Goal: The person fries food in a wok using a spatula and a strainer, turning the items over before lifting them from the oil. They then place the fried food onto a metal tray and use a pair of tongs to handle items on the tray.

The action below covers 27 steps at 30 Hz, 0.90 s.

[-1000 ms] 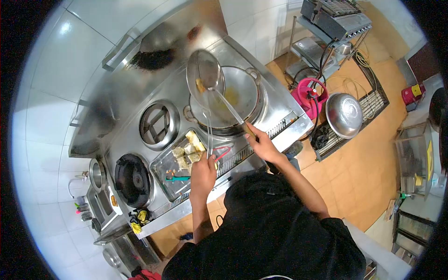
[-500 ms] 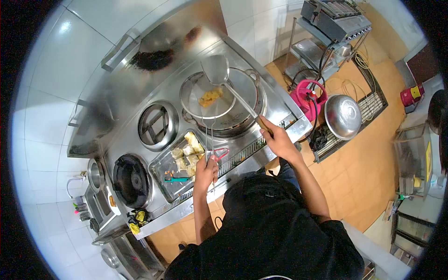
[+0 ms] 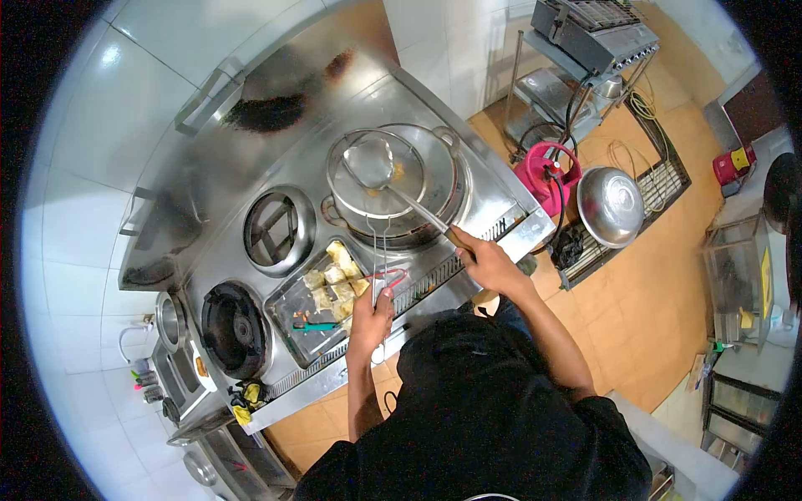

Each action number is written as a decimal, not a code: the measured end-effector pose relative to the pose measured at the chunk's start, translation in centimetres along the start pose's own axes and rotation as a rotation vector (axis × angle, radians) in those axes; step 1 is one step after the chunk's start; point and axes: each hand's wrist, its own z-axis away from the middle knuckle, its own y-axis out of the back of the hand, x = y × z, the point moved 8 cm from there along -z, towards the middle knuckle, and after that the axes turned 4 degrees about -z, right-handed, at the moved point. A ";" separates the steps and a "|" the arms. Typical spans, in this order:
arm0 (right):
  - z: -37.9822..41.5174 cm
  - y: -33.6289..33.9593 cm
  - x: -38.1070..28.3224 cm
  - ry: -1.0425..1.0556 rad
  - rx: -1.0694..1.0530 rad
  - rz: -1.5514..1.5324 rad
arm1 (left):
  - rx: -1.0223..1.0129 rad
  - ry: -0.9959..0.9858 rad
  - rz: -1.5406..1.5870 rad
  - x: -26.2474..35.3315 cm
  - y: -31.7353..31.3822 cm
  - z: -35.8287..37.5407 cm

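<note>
My left hand (image 3: 371, 321) is closed round the long wire handle of a round mesh strainer (image 3: 355, 200), which lies over a wide two-handled wok (image 3: 441, 171) on the stove. My right hand (image 3: 493, 269) grips the wooden handle of a metal spatula (image 3: 424, 214). Its blade lies over the strainer and partly covers a golden-brown piece of food (image 3: 398, 170). Just left of my left hand, a metal tray (image 3: 288, 311) holds several pale yellow wrapped pieces (image 3: 341, 290) and a teal-handled utensil (image 3: 316, 326). A red looped handle (image 3: 393, 274) sticks out beside the strainer's handle.
Two more burners, a ring stand (image 3: 280, 231) and a black burner (image 3: 235, 329), sit left on the steel stove. Right on the floor are a pink gas cylinder (image 3: 535, 177) and an upturned metal bowl (image 3: 611, 207). A grill (image 3: 595, 35) stands on a rack behind.
The spatula blade has come down and left from above the strainer's far rim onto its mesh, now partly covering the food. My right hand has shifted slightly closer to me.
</note>
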 end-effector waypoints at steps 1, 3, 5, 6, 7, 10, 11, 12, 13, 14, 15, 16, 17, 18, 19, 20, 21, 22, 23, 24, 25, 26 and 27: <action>-0.1 -0.1 -0.1 0.005 -0.009 -0.015 | 0.021 -0.016 -0.015 0.4 0.1 0.2; -0.1 0.0 -0.7 0.011 -0.022 -0.031 | 0.034 -0.054 -0.097 0.9 0.5 0.2; -0.1 0.0 -1.0 -0.041 -0.066 -0.067 | 0.053 -0.094 -0.178 1.8 0.6 0.5; -0.2 -0.2 -0.9 -0.037 -0.066 -0.066 | 0.058 -0.067 -0.171 2.1 0.5 0.7; -0.3 -0.3 -0.7 -0.043 -0.060 -0.065 | 0.061 -0.042 -0.165 2.2 0.4 0.8; -0.4 0.0 -0.7 -0.038 -0.052 -0.074 | 0.019 -0.078 -0.109 1.5 0.5 0.8; -0.4 0.1 -0.9 -0.024 -0.055 -0.084 | 0.020 -0.077 -0.109 1.2 0.5 0.7; -0.3 0.3 -1.0 -0.022 -0.058 -0.085 | 0.017 -0.057 -0.020 0.7 0.4 0.6; -0.4 0.5 -1.0 -0.019 -0.058 -0.084 | 0.017 -0.037 0.072 0.1 0.3 0.5; -0.4 0.8 -1.0 -0.013 -0.058 -0.081 | 0.026 -0.037 0.077 -0.3 0.2 0.3; -0.4 0.9 -1.2 -0.004 -0.066 -0.077 | 0.026 -0.033 0.154 -0.6 0.0 0.1; -0.3 1.4 -1.5 0.019 -0.028 -0.091 | 0.024 -0.030 0.233 -0.9 -0.1 -0.1; -0.2 2.0 -1.9 0.041 0.010 -0.103 | 0.030 -0.032 0.242 -0.8 -0.1 -0.3; 0.0 2.6 -2.1 0.024 0.018 -0.078 | 0.035 -0.041 0.199 -0.7 0.0 -0.4; 0.0 3.1 -2.4 0.027 0.009 -0.071 | 0.040 -0.049 0.156 -0.7 0.1 -0.3; -0.2 3.5 -2.3 -0.024 0.003 -0.051 | 0.045 -0.036 0.182 -1.1 0.0 -0.4; -0.3 3.9 -2.0 -0.075 -0.001 -0.032 | 0.049 -0.040 0.189 -1.2 0.0 -0.4; -0.6 4.1 -1.9 0.037 0.068 -0.029 | 0.046 -0.025 0.200 -1.4 -0.2 -0.3; -0.7 4.4 -2.0 0.044 0.068 -0.023 | 0.044 -0.013 0.210 -1.5 -0.3 -0.3; -1.0 4.5 -2.0 0.023 0.049 0.042 | 0.047 -0.020 0.217 -1.3 -0.4 -0.2; -1.2 4.5 -1.9 0.003 0.030 0.107 | 0.042 -0.043 0.177 -1.0 -0.5 0.0; -1.3 4.5 -1.8 0.030 0.046 0.149 | 0.037 -0.066 0.138 -0.8 -0.7 0.2; -1.4 4.3 -1.6 0.038 0.041 0.156 | 0.045 -0.069 0.146 -1.0 -0.9 0.3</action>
